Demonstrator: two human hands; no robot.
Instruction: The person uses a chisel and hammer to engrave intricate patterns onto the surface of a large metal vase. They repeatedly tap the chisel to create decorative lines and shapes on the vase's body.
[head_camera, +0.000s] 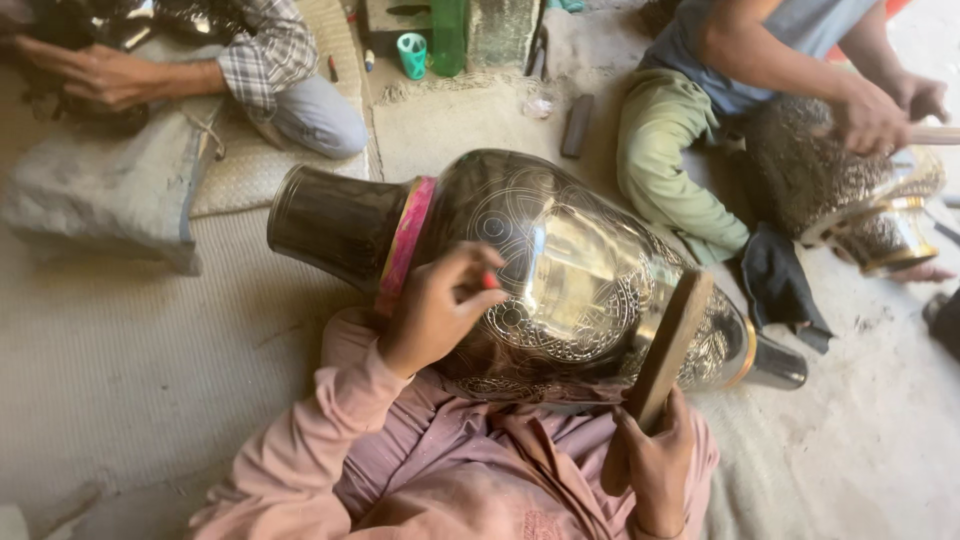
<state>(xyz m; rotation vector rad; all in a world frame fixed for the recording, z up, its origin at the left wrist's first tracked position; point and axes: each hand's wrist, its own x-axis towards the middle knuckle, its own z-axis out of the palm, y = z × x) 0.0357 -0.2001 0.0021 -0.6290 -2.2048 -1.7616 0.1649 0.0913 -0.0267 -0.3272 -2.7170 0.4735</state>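
A large dark metal vase (560, 270) with fine engraved patterns lies on its side across my lap, its neck pointing left with a pink band around it. My left hand (435, 305) rests against the vase's side and pinches a small red-tipped tool (490, 281) against the surface. My right hand (655, 450) grips a flat wooden mallet (668, 345) that stands upright against the vase's lower body. I wear pink sleeves.
Two other people sit on the floor: one in a plaid shirt (255, 50) at top left, one in green trousers (665, 160) at top right working another engraved vase (860, 200). A dark cloth (780, 285) lies nearby. A green cup (412, 52) stands behind.
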